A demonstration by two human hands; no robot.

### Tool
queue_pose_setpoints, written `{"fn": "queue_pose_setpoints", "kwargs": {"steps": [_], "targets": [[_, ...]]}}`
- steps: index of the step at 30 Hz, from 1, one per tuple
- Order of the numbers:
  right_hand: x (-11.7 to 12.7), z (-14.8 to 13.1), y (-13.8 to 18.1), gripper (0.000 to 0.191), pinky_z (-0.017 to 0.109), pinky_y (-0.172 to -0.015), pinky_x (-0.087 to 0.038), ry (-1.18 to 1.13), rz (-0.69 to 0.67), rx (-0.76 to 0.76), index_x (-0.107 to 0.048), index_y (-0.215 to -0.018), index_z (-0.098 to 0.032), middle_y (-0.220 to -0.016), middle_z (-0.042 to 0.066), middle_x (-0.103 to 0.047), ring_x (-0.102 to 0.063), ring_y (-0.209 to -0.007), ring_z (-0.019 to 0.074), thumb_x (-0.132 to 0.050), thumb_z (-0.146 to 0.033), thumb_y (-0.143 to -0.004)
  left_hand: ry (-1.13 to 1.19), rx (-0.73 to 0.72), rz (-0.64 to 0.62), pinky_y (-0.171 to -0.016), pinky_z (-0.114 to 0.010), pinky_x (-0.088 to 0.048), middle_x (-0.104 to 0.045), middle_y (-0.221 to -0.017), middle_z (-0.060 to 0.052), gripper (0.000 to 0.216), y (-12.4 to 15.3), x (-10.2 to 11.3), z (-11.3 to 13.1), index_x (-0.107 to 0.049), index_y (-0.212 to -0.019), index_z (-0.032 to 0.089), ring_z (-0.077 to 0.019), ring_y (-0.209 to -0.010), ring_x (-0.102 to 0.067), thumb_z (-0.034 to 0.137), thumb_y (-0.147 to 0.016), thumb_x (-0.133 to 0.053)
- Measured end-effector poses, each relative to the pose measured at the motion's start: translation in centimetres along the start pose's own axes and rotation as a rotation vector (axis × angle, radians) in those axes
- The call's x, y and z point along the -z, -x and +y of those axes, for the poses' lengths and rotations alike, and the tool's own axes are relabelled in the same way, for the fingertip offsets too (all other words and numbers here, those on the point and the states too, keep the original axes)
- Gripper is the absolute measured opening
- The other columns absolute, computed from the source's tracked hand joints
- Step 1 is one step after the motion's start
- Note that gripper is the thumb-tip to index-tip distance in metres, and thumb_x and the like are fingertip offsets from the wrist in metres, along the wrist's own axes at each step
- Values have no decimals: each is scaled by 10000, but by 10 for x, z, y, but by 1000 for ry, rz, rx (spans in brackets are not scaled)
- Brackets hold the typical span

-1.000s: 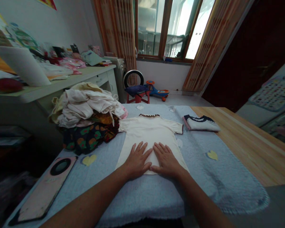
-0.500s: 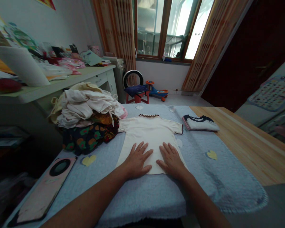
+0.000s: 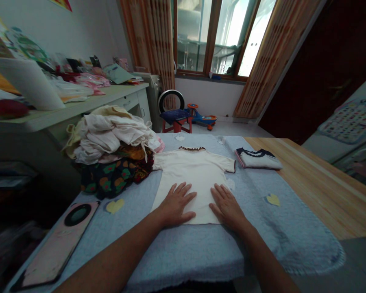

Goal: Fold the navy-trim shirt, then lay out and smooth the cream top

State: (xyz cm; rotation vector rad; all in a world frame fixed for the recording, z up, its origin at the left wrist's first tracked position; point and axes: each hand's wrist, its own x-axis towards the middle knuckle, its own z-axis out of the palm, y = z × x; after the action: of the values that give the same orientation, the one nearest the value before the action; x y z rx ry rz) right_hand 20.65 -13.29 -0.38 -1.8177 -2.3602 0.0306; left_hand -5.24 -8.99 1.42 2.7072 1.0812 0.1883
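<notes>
A cream short-sleeved shirt [image 3: 194, 170] with a dark frilled collar lies spread flat on a light blue blanket [image 3: 183, 248]. My left hand [image 3: 174, 203] rests palm down on the shirt's lower left part, fingers spread. My right hand [image 3: 228, 206] lies flat on the shirt's lower right edge, fingers stretched out. Neither hand holds anything.
A heap of unfolded clothes [image 3: 110, 144] sits at the left of the blanket. A folded white garment with dark trim [image 3: 258, 158] lies at the right. A pink mirror-like board [image 3: 59, 242] lies at the near left. Bare wooden tabletop [image 3: 320, 183] runs along the right.
My hands have slid apart across the shirt's lower part; the right hand moved to the right hem edge, the left hand stayed nearly in place.
</notes>
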Motion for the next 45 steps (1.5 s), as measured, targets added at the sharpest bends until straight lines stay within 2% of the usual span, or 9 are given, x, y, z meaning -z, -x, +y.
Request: {"fn": "queue_pose_setpoints", "kwargs": {"steps": [6, 13, 18, 23, 27, 30, 34, 38, 45], "targets": [[5, 2, 0, 573, 453, -1186, -226, -1, -59, -5, -431, -1462, -143, -1569, 115, -318, -225, -1467, 283, -426, -423, -962, -2, 52, 61, -1183, -508, -202, -351, -1565, -83, 531, -4, -3, -6, -457, -1423, 257, -284, -1459, -257, 465, -937, -501], [15, 1, -7, 575, 407, -1163, -245, 17, -82, -35, -441, -1446, -134, -1538, 112, -384, -321, -1417, 265, -443, -420, -946, -40, 127, 98, -1184, -499, -207, -350, -1562, -103, 528, -6, -7, -8, -465, -1420, 241, -298, -1462, -250, 469, -945, -491], [38, -7, -28, 391, 391, -977, -403, 93, -127, -122, -571, -1268, -181, -1327, 135, -566, -521, -1161, 296, -490, -346, -923, -40, 129, 114, -1185, -509, -199, -356, -1559, -102, 524, -6, -9, -8, -461, -1417, 246, -300, -1459, -256, 469, -943, -490], [46, -20, -61, 310, 356, -877, -432, 100, -169, -103, -608, -1184, -161, -1166, 161, -616, -572, -1060, 279, -423, -228, -944, -36, 136, 90, -1185, -504, -196, -352, -1559, -107, 533, -6, -7, -7, -458, -1422, 240, -307, -1455, -261, 454, -936, -510], [29, -25, -85, 404, 323, -1025, -369, -27, -121, 63, -520, -1335, -151, -1395, 134, -523, -505, -1238, 214, -386, -183, -956, -30, 131, 89, -1182, -507, -200, -355, -1556, -109, 537, -6, -6, -6, -456, -1423, 241, -309, -1454, -262, 445, -931, -524], [10, -25, -95, 434, 352, -1108, -299, -60, -78, 106, -498, -1367, -139, -1490, 138, -439, -394, -1365, 225, -440, -250, -951, -36, 132, 96, -1182, -511, -201, -353, -1558, -108, 539, -6, -7, -7, -450, -1426, 243, -308, -1456, -257, 441, -930, -525], [-4, -20, -101, 489, 437, -1152, -224, -58, -63, 63, -448, -1426, -162, -1555, 127, -350, -282, -1440, 263, -409, -356, -979, -41, 126, 102, -1178, -517, -208, -343, -1563, -110, 543, -6, -9, -8, -444, -1431, 244, -314, -1457, -253, 447, -933, -515], [-1, -16, -112, 522, 456, -1152, -199, -37, -111, -12, -403, -1458, -193, -1579, 96, -310, -250, -1451, 268, -385, -418, -987, -41, 125, 104, -1178, -513, -208, -342, -1564, -106, 541, -6, -11, -9, -448, -1428, 242, -313, -1458, -250, 449, -932, -512], [22, -23, -143, 407, 407, -924, -428, 64, -113, -158, -561, -1261, -175, -1352, 146, -536, -488, -1205, 304, -470, -398, -933, -28, 133, 99, -1184, -515, -200, -328, -1573, -95, 549, -6, -10, -8, -437, -1434, 252, -307, -1469, -226, 459, -930, -510]]}}
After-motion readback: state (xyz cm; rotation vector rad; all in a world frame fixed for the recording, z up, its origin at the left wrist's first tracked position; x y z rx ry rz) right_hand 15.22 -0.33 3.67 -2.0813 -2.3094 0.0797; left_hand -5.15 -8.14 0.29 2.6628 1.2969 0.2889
